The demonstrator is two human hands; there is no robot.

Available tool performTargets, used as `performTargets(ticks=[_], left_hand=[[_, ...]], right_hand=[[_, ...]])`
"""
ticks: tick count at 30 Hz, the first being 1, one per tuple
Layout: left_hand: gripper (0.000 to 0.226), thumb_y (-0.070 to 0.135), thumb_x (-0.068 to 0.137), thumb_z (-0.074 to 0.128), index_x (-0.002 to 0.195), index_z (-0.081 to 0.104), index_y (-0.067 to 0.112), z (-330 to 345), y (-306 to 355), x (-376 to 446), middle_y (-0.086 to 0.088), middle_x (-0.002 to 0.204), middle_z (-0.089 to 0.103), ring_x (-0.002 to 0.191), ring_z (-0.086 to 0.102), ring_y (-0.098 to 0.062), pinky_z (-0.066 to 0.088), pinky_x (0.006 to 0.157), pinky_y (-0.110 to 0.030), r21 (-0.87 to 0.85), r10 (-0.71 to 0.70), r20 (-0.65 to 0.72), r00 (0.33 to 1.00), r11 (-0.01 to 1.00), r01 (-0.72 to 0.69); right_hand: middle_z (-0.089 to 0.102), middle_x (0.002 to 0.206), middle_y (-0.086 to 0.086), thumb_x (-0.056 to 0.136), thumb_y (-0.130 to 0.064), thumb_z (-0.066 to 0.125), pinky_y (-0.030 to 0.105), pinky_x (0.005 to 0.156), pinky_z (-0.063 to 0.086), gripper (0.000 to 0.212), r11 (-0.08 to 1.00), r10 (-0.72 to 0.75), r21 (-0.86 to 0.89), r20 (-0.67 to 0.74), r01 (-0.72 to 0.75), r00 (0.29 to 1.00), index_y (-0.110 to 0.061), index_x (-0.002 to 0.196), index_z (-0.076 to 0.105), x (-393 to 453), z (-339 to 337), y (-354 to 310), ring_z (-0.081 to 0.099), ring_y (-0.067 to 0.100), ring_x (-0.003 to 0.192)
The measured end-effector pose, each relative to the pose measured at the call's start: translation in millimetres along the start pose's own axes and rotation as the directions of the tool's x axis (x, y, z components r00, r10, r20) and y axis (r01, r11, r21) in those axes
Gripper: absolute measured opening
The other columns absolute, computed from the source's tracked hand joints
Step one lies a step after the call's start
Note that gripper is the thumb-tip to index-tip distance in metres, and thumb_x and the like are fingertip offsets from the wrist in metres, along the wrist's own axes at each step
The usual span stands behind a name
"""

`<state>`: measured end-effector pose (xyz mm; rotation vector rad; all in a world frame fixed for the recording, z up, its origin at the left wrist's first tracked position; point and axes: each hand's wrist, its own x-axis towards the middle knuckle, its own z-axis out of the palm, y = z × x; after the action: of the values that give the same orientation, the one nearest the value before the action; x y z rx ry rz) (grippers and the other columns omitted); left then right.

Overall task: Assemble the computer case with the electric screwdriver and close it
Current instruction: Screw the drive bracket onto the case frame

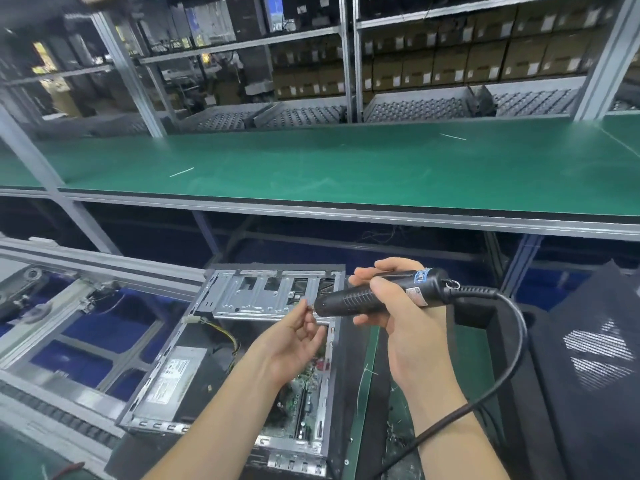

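Your left hand covers the bit end of the electric screwdriver; what your fingertips pinch there is too small to tell; your right hand hides the tool's mid-body. Your left forearm masks the motherboard at 6 o'clock of the computer case; the power supply label is unreadable. The cable loops back behind your right forearm; shelf boxes at 12 o'clock are blurred; both forearms are cropped by the lower edge.
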<state>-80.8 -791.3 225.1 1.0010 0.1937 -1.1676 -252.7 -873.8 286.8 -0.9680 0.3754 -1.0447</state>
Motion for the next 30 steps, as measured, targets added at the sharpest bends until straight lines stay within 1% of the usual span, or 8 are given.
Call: performTargets(ticks=[8,12,15,18,21,24,27,30], left_hand=[[0.032,0.026,0.076,0.082,0.093,0.069,0.002,-26.3,42.9,15.3,-0.005,0.073,0.064,0.063,0.063,-0.013,0.062,0.064,-0.031,-0.114,-0.016,0.050,0.999,0.993,0.021],[0.064,0.050,0.099,0.060,0.136,0.057,-0.002,-47.6,52.3,32.2,-0.011,0.122,0.065,0.110,0.065,-0.022,0.053,0.100,-0.040,-0.005,-0.058,-0.099,0.993,0.998,0.058],[0.078,0.057,0.097,0.053,0.154,0.039,0.006,-72.9,47.5,45.0,-0.010,0.129,0.060,0.108,0.061,-0.020,0.040,0.109,-0.041,0.049,0.008,-0.333,0.943,0.999,0.009],[0.093,0.065,0.092,0.057,0.162,0.021,0.015,-86.5,47.1,64.3,-0.014,0.163,0.030,0.148,0.036,-0.026,0.023,0.123,-0.042,-0.050,-0.084,-0.257,0.963,0.996,0.074],[0.097,0.062,0.089,0.065,0.161,0.023,0.014,-87.3,45.0,86.3,-0.020,0.163,0.028,0.147,0.036,-0.032,0.031,0.122,-0.047,-0.113,-0.151,-0.098,0.984,0.984,0.139],[0.079,0.061,0.089,0.066,0.152,0.042,0.021,-85.0,40.3,105.7,-0.018,0.151,0.050,0.136,0.051,-0.033,0.037,0.118,-0.050,-0.112,-0.164,0.043,0.986,0.979,0.168],[0.058,0.056,0.094,0.062,0.137,0.056,0.017,-85.7,41.6,117.6,-0.019,0.123,0.071,0.112,0.070,-0.036,0.046,0.110,-0.052,-0.164,-0.168,0.076,0.983,0.970,0.179],[0.047,0.047,0.098,0.058,0.129,0.063,0.012,-85.9,43.9,120.7,-0.020,0.113,0.074,0.106,0.072,-0.037,0.051,0.105,-0.053,-0.155,-0.162,0.071,0.984,0.973,0.172]], right_hand=[[0.076,0.099,0.018,0.085,-0.011,0.068,0.039,0.055,0.058,0.015,0.995,-0.056,-0.080,0.041,0.059,0.998,-0.019,0.098,0.069,17.8,57.1,25.5,0.074,0.039,0.099],[0.077,0.097,0.017,0.083,-0.012,0.069,0.038,0.053,0.060,0.015,0.983,-0.047,-0.176,-0.025,0.042,0.999,-0.024,0.093,0.071,34.5,80.8,39.3,0.075,0.035,0.097],[0.078,0.095,0.016,0.071,-0.023,0.077,0.037,0.053,0.060,0.017,0.971,-0.025,-0.239,-0.108,-0.002,0.994,-0.028,0.087,0.074,49.7,95.3,51.7,0.077,0.032,0.095],[0.078,0.095,0.016,0.067,-0.027,0.080,0.035,0.052,0.059,0.020,0.952,-0.018,-0.302,-0.177,-0.037,0.984,-0.027,0.086,0.075,62.8,104.3,69.4,0.077,0.032,0.094],[0.078,0.094,0.018,0.062,-0.031,0.082,0.033,0.051,0.058,0.025,0.941,-0.013,-0.333,-0.215,-0.061,0.977,-0.027,0.086,0.076,71.1,109.0,83.9,0.078,0.032,0.092],[0.077,0.093,0.018,0.074,-0.020,0.083,0.033,0.052,0.059,0.018,0.923,-0.010,-0.375,-0.242,-0.083,0.970,-0.024,0.089,0.076,78.3,112.1,96.1,0.078,0.034,0.093],[0.078,0.093,0.017,0.083,-0.009,0.080,0.033,0.053,0.060,0.015,0.904,-0.009,-0.413,-0.269,-0.107,0.963,-0.021,0.092,0.076,84.0,112.5,106.5,0.078,0.033,0.093],[0.078,0.092,0.016,0.085,-0.007,0.079,0.035,0.054,0.061,0.015,0.893,0.000,-0.432,-0.283,-0.128,0.959,-0.020,0.091,0.076,87.5,113.9,113.6,0.078,0.032,0.092]])
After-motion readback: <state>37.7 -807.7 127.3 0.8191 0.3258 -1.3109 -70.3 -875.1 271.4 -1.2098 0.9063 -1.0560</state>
